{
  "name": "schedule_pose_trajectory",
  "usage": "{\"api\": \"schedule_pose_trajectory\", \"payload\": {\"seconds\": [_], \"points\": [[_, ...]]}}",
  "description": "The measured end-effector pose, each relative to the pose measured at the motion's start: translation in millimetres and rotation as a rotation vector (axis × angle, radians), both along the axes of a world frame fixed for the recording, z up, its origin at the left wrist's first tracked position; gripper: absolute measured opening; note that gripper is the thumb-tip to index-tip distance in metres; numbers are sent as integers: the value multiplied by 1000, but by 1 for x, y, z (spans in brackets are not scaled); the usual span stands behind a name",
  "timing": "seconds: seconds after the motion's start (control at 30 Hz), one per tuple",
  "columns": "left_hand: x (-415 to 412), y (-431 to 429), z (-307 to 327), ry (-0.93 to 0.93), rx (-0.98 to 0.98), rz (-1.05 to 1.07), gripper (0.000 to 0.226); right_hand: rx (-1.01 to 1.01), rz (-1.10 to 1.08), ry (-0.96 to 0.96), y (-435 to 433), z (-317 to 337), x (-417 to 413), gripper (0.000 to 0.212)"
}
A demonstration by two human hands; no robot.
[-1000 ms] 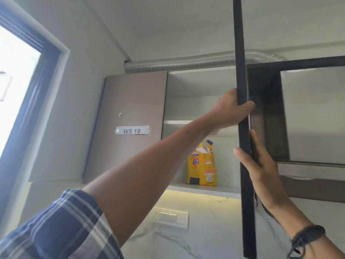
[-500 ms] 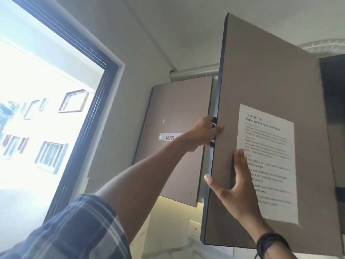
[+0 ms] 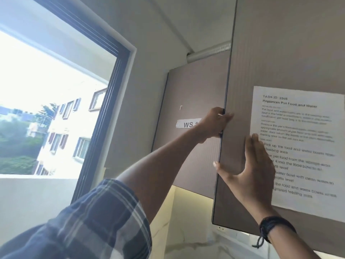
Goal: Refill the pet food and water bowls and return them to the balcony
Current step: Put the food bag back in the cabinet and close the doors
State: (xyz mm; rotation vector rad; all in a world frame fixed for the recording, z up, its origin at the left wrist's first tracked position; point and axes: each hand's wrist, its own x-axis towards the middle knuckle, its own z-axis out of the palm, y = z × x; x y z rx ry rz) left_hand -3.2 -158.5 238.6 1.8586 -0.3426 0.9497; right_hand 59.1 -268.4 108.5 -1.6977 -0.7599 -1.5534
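Left hand [image 3: 214,123] clenched on cabinet door [image 3: 280,53] edge, right hand [image 3: 250,174] flat, released, on its face by the taped task sheet [image 3: 306,146]. Window [image 3: 56,101] left, duct [image 3: 209,53] above. Bowls out of frame.

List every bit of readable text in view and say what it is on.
"TASK ID: 35…": top of the paper sheet on the cabinet door; last digits blurred.
"Replenish Pet Food and Water": sheet heading.
"Pick up the food and water bowls": sheet step; remaining lines blurred or behind the right hand.
"WS 1…": white label on the neighbouring door, cut off by the left hand.
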Motion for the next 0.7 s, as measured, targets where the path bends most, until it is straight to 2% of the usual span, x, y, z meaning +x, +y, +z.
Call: {"api": "schedule_pose_trajectory", "payload": {"seconds": [0.3,0.4,0.5,0.6,0.7], "points": [[74,39,-7,-51,6,-47,21,-33,-165,-123,21,-9,71,88],[102,47,-11,-98,0,-77,35,-55,-237,-156,25,-6,96,82],[134,57,-16,-199,83,-53,55,-66,-300,-169,28,-3,121,76],[162,65,-17,-297,151,4,59,-47,-354,-211,34,-1,141,71],[183,65,-17,-320,191,69,58,-47,-391,-209,36,0,158,70]]}}
